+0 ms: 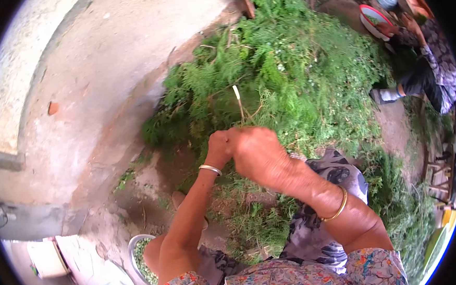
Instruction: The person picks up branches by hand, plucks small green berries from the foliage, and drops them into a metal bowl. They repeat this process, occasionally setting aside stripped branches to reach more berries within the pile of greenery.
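My right hand is closed around a thin branch, whose pale cut end points away from me. Against it presses my left hand, its fingers also closed; what they grip is hidden behind the knuckles. Both hands are held over a large heap of green feathery conifer branches. A silver bangle circles my left wrist and a gold-coloured one my right forearm.
A metal basin of small green pieces stands on the ground at lower left. At upper right a co-worker sits by a red-rimmed white basin. A concrete ledge borders the left side. More cut greenery lies at right.
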